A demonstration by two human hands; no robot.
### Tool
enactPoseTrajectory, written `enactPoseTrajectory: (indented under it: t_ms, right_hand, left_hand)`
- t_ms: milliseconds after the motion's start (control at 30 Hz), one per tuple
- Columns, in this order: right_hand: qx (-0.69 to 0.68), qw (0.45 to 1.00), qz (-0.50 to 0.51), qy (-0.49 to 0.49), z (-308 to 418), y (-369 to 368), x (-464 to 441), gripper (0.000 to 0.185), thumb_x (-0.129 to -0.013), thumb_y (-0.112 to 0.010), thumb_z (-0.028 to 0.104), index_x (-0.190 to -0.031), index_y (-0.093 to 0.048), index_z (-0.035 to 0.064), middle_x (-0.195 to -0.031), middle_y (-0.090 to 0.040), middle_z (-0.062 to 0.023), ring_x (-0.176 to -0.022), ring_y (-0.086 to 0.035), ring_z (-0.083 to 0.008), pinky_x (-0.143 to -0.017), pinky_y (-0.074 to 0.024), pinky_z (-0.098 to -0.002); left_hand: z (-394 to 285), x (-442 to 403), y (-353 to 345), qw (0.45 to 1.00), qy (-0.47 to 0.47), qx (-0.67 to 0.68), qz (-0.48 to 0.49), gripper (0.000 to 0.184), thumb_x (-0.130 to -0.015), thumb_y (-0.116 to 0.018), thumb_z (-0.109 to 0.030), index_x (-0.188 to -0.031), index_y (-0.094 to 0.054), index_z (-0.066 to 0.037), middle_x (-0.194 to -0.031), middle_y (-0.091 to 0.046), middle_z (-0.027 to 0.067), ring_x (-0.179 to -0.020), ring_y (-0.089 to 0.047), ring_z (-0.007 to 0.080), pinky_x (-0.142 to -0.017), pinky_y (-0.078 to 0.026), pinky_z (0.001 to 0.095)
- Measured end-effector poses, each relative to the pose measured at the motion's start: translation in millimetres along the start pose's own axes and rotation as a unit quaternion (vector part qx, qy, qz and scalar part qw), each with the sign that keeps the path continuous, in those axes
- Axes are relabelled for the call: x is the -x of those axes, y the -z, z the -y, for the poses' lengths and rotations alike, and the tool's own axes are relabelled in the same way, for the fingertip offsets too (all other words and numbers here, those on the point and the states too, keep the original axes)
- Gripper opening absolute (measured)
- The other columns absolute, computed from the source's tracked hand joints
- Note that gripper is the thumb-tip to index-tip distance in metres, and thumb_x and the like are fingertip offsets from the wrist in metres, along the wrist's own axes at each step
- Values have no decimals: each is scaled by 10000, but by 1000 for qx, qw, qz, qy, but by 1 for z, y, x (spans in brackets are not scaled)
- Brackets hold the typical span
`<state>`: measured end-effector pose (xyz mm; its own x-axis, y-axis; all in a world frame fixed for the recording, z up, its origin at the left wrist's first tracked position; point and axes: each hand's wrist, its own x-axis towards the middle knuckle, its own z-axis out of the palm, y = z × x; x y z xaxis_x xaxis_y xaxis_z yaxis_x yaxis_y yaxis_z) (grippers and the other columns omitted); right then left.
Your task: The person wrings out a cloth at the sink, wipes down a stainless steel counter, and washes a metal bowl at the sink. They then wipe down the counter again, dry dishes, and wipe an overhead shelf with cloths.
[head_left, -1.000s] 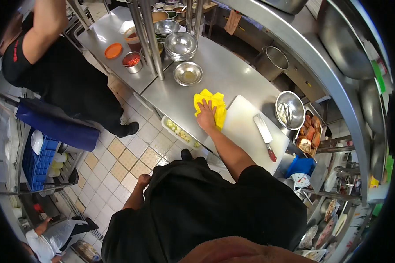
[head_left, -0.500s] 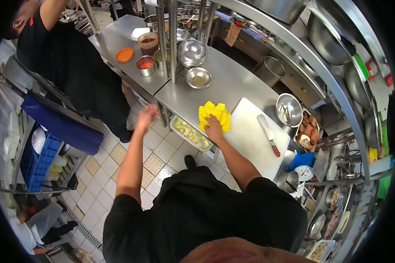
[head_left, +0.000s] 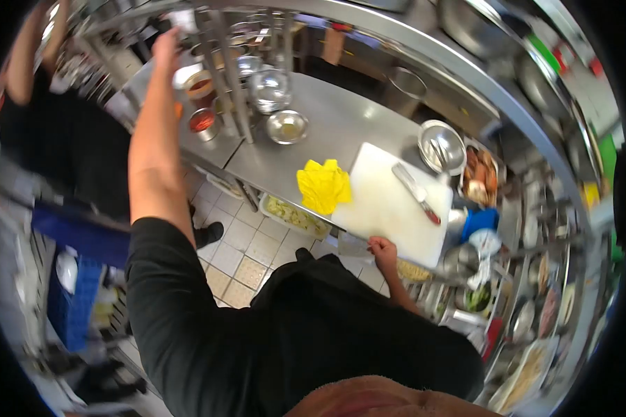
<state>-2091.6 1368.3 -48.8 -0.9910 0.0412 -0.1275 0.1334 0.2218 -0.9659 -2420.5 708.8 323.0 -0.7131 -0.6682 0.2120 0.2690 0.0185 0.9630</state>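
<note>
Here, the right hand (head_left: 383, 251) curls loosely near the board (head_left: 384, 210), left hand (head_left: 165, 46) blurred; holds unclear.

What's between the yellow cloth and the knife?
In the head view, only a bare stretch of white cutting board lies between the yellow cloth and the knife.

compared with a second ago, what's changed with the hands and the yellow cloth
The right hand has let go of the yellow cloth and drawn back to the near edge of the cutting board. The left hand has swung from beside the body forward and to the left; blur hides whether it holds anything. The cloth stays left of the board, the knife on it.
</note>
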Motion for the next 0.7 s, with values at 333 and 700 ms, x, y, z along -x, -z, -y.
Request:
enactPoseTrajectory:
  t_ms: [333, 700]
  right_hand:
    - [-56, 995, -77, 9, 52, -9, 18, 303, -868, -613, 210, -1069, -620, -16, -852, -642, -80, -762, -616, -148, -680, -500, -298]
    - [-205, 964, -151, -82, 54, -36, 90, 316, -802, -683, 179, -1027, -645, -39, -991, -683, -119, -887, -618, -168, -814, -473, -308]
  left_hand:
    - [141, 273, -27, 964, 75, 46, 250, 119, -843, -589, -169, -883, -507, -91, -844, -523, 14, -778, -511, 134, -677, -426, 271]
    - [208, 619, -20, 767, 350, -4, 537, 162, -869, -624, -81, -1020, -573, -55, -866, -606, 19, -739, -575, 106, -702, -505, 278]
